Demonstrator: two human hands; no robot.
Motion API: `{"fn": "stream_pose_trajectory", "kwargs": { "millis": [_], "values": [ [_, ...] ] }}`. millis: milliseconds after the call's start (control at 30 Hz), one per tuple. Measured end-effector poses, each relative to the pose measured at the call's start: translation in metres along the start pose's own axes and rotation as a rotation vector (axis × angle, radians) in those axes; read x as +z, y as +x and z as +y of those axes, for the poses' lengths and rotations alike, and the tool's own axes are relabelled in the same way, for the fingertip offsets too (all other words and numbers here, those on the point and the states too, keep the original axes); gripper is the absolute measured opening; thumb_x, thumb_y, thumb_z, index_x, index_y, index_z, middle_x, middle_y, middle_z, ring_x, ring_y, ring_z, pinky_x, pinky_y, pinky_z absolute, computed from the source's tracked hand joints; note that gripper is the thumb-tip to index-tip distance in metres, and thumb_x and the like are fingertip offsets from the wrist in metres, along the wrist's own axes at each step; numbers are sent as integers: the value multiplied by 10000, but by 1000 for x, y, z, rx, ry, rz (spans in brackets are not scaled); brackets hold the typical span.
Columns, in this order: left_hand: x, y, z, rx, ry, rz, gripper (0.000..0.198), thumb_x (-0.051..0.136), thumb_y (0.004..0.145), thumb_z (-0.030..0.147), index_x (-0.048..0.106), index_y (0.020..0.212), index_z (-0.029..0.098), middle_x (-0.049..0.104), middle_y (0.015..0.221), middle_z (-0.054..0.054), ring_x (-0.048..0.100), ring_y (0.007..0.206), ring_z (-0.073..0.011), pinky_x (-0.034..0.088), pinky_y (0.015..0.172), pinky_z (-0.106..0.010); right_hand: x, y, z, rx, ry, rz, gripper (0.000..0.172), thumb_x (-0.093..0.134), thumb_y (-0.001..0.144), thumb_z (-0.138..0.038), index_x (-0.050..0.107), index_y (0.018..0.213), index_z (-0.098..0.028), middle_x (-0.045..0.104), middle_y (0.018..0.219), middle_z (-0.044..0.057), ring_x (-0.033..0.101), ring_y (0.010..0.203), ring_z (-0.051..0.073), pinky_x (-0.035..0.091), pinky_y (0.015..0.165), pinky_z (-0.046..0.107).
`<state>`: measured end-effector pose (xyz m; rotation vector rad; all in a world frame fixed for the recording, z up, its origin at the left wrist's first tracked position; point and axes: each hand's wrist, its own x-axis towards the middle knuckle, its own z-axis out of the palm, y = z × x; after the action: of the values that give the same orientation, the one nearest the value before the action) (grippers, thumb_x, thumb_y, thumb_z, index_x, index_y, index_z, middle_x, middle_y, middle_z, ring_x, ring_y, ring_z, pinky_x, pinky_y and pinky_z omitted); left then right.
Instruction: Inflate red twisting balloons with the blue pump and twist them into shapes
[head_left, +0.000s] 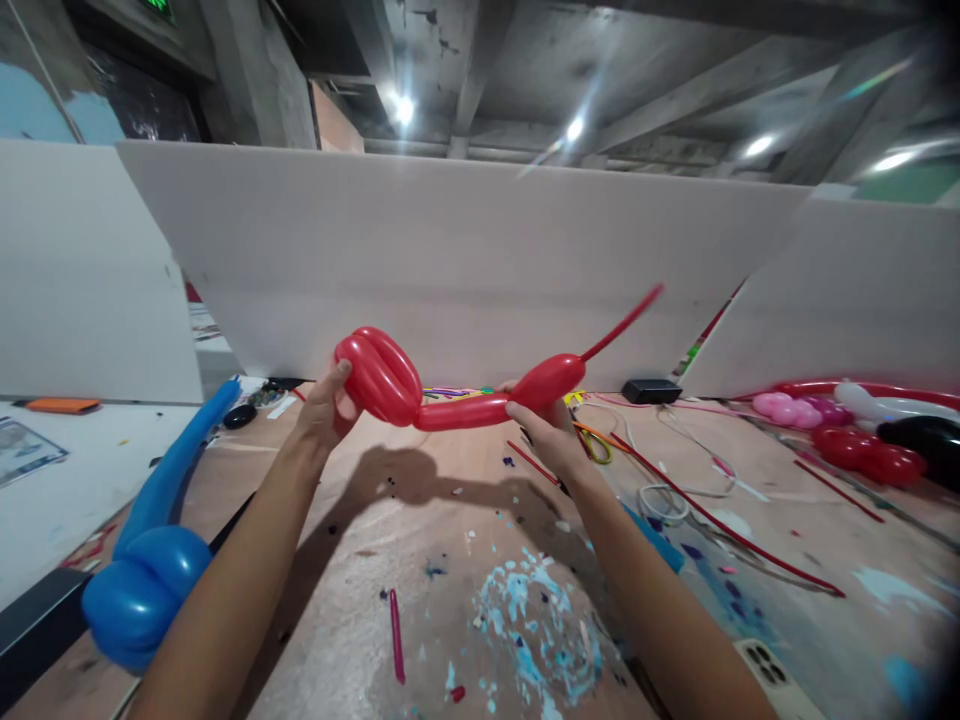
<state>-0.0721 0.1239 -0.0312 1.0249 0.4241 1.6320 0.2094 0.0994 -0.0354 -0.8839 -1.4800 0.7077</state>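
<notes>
A twisted red balloon [465, 411] is held up above the table between my two hands. My left hand [330, 405] grips its left end, where several plump segments are bunched together. At the other end my right hand [544, 425] has its fingers wrapped around the joint between a long thin segment and a shorter fat one. From that fat segment a thin uninflated tail sticks out up and to the right. Part of the fingers of each hand is hidden behind the balloon.
A blue twisted balloon [150, 590] lies at the left. Red, pink, white and black balloons [862, 450] lie at the right. Uninflated strips, cords and a black box [651, 391] are on the paint-spotted table [360, 560]. White panels [480, 260] stand behind.
</notes>
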Motion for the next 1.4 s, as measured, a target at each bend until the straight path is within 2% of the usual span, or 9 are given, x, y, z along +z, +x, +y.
{"fn": "stream_pose_trajectory", "kwargs": {
  "millis": [133, 233, 367, 533, 700, 800, 900, 1067, 1400],
  "values": [
    [-3, -6, -2, -113, 164, -218, 519, 824, 602, 234, 583, 1058, 181, 656, 882, -11, 630, 752, -128, 517, 691, -215, 6, -11, -10, -187, -50, 11, 208, 614, 788, -262, 587, 993, -237, 640, 1019, 63, 595, 985, 228, 462, 917, 420],
    [3, -12, -11, -211, 199, -363, 541, 842, 569, 224, 570, 1034, 169, 655, 901, -34, 637, 768, -150, 516, 675, -231, 6, -20, -19, -320, 101, 34, 358, 582, 833, -231, 480, 1170, -297, 597, 1005, 28, 602, 903, 191, 483, 871, 408],
    [12, -18, -13, -258, 189, -475, 484, 845, 568, 259, 558, 945, 161, 632, 846, -26, 614, 724, -139, 494, 633, -225, -5, -25, -30, -304, -36, -144, 449, 579, 859, -319, 428, 1281, -313, 587, 937, 13, 565, 791, 173, 478, 760, 351],
    [18, -24, -4, -214, 138, -464, 423, 831, 597, 275, 541, 893, 194, 592, 792, -10, 578, 637, -119, 458, 551, -208, -7, -17, -39, -159, -248, -274, 379, 394, 946, -479, 622, 1099, -217, 656, 905, 58, 604, 853, 213, 456, 765, 342],
    [26, -28, -5, -112, 168, -372, 463, 819, 621, 270, 514, 966, 212, 604, 832, -17, 591, 633, -124, 475, 548, -212, -4, -16, -44, -155, -422, -305, 214, 635, 810, -398, 683, 932, -228, 698, 861, 36, 630, 770, 203, 468, 712, 334],
    [35, -33, -7, -14, 289, -395, 505, 793, 620, 140, 469, 997, 233, 605, 787, 9, 564, 579, -98, 438, 509, -175, -4, -17, -45, -174, -440, -346, 188, 678, 757, -349, 676, 898, -225, 696, 855, 31, 635, 772, 202, 481, 716, 339],
    [43, -38, -6, 78, 420, -423, 574, 744, 577, 31, 476, 1039, 241, 599, 772, 24, 523, 532, -76, 398, 480, -157, -4, -17, -44, -197, -451, -303, 226, 697, 743, -344, 666, 928, -219, 687, 881, 42, 630, 789, 203, 480, 724, 342],
    [51, -45, -2, 274, 636, -424, 495, 686, 556, -1, 559, 987, 208, 603, 953, -20, 569, 762, -119, 455, 645, -180, -5, -16, -38, -327, -436, -249, 266, 722, 731, -346, 639, 945, -211, 658, 849, 35, 611, 766, 187, 461, 710, 327],
    [55, -52, 5, 312, 777, -521, 537, 639, 579, 3, 543, 1060, 220, 603, 1059, -54, 580, 920, -191, 466, 802, -281, -5, -16, -38, -374, -434, -278, 282, 730, 732, -387, 603, 922, -222, 643, 818, 26, 579, 712, 175, 430, 658, 305]
  ]
}}
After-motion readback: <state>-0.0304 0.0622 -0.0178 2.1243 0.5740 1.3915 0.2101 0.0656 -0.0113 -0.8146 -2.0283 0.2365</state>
